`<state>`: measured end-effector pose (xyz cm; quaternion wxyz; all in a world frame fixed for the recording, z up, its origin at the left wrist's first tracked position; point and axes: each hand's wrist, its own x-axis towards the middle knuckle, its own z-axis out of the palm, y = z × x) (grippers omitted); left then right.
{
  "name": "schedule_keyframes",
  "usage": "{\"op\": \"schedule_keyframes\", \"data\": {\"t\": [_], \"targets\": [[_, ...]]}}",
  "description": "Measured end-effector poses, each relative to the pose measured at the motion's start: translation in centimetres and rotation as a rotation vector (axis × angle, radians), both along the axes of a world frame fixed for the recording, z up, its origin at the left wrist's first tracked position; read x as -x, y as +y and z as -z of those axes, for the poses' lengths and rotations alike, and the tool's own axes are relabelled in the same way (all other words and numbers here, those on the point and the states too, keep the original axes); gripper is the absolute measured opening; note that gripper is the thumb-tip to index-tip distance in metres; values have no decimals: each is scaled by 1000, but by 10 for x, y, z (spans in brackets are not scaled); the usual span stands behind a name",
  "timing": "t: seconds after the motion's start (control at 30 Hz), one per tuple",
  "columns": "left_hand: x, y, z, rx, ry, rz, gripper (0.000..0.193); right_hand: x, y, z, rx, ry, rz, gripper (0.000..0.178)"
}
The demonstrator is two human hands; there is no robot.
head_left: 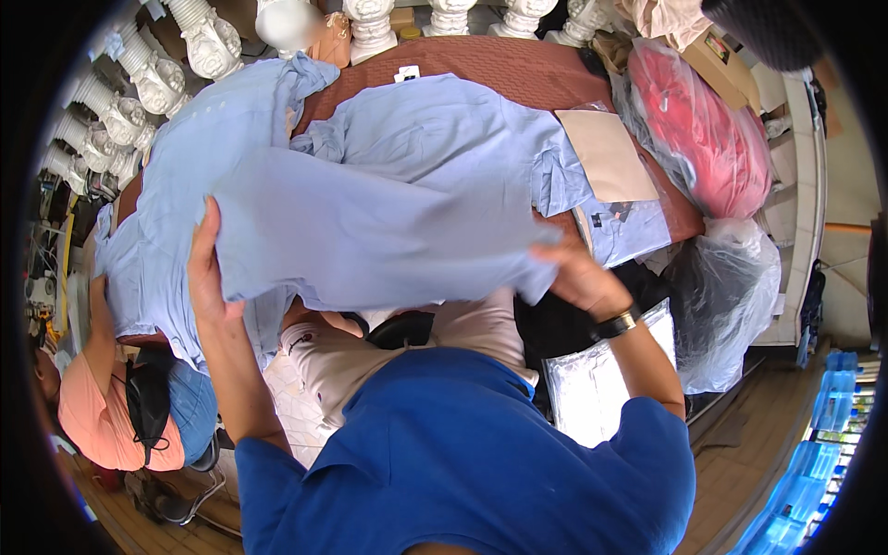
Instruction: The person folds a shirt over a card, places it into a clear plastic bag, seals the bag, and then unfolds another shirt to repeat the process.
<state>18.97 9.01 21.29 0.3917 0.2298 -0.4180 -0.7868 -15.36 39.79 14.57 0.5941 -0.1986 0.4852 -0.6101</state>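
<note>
The left hand grasps the left edge of a light blue shirt, with the fingers closed over the cloth. The right hand, with a black watch on the wrist, pinches the right edge of the same shirt. The shirt is held stretched between both hands, above the table with its brown cover. A second light blue shirt lies on the table behind it. Near this one there is a flat beige cardboard sheet, and a small white label lies on the far side. At the right, a red garment in a clear plastic bag lies by the table edge. Another clear bag hangs below it.
</note>
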Motion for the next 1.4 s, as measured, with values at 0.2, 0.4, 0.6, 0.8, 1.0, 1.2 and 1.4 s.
{"op": "schedule_keyframes", "data": {"t": [0.2, 0.4, 0.6, 0.8, 1.0, 1.2, 1.4], "targets": [[-40, 17, -14, 183, -262, -272, 41, 30, 31, -89, 60, 300, 366, 27], [-81, 28, -25, 218, -418, -286, 39, 40, 66, -127, 68, 485, 547, 25], [-37, -41, -61, 271, -363, -370, 34, 96, 10, -160, 211, 456, 428, 32], [59, -155, -114, 345, -302, -158, 34, 200, -108, -173, 396, 465, 154, 33], [107, -247, -205, 483, -79, 0, 32, 237, -176, -274, 590, 535, 398, 35], [96, -235, -267, 558, 101, -107, 31, 232, -143, -344, 762, 556, 477, 36], [32, -133, -213, 485, -30, -368, 35, 209, -87, -310, 589, 590, 502, 38]]}}
